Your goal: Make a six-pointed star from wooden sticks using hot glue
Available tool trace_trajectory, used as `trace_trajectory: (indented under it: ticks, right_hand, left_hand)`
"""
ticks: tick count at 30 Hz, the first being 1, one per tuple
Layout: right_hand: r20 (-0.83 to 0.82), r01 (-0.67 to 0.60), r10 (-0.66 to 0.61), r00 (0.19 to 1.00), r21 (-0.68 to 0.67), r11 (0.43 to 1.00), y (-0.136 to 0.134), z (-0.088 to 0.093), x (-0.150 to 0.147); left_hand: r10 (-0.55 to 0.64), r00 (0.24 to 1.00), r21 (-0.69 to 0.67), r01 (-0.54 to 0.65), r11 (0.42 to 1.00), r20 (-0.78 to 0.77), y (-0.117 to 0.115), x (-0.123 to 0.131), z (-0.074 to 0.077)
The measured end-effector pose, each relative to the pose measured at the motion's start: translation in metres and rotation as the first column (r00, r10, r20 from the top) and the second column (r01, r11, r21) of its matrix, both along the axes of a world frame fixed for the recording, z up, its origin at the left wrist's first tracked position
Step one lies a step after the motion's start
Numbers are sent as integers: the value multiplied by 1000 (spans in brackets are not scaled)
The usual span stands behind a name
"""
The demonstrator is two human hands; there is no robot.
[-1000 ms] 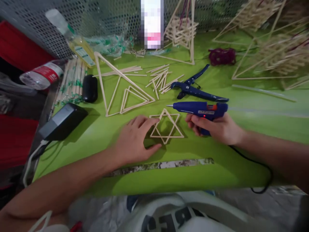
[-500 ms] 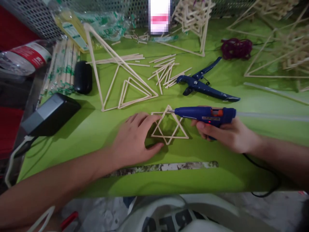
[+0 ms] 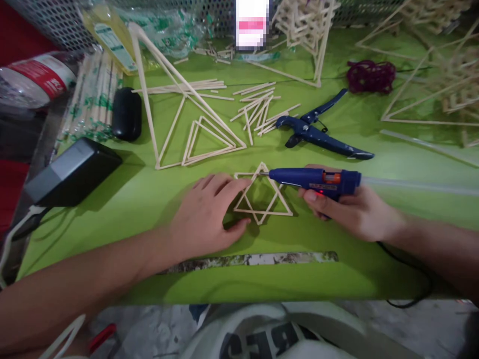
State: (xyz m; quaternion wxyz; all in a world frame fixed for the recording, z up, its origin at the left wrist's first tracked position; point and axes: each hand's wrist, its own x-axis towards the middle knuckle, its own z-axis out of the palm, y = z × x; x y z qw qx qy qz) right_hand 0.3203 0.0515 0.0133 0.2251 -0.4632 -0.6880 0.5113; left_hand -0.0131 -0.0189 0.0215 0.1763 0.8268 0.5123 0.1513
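A small six-pointed star of thin wooden sticks (image 3: 267, 213) lies flat on the green tabletop (image 3: 130, 224). My left hand (image 3: 207, 214) rests at its left side, thumb and index apart. The index fingertip touches the star's upper left part, and the thumb tip lies near its lower left. My right hand (image 3: 350, 209) is wrapped around the handle of a blue hot glue gun (image 3: 295, 176), whose small red light is lit. The gun's metal nozzle points left at a stick crossing near the star's top; whether glue is coming out cannot be made out.
Behind the star lie stick triangles (image 3: 170, 132), loose cut sticks (image 3: 258, 109) and dark blue cutters (image 3: 318, 134). A metal ruler-like strip (image 3: 269, 259) lies in front. Left are a black box (image 3: 75, 172) and bottles (image 3: 41, 80); right, purple cord (image 3: 370, 76) and stick frames (image 3: 411, 107).
The view has shifted slightly. The glue gun has moved a little left, its nozzle still at the upper crossing of the star. My left hand stays almost in place.
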Motion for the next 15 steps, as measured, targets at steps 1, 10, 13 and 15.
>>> trace_trajectory:
  ticks: [1, 10, 13, 15]
  right_hand:
    - [0, -30, 30, 1000, -19, 999, 1, 2, 0]
    - [16, -85, 84, 996, 31, 996, 3, 12, -5]
    - [36, -73, 72, 997, 27, 997, 3, 10, -4]
    - [54, -69, 67, 996, 41, 997, 3, 8, -3]
  left_hand:
    - [-1, 1000, 20, 1, 1000, 7, 0, 0, -1]
    - [-19, 1000, 40, 20, 999, -13, 1, 0, 1]
    - [-18, 1000, 35, 19, 999, -11, 1, 0, 1]
    - [-19, 1000, 42, 20, 999, -17, 1, -1, 1]
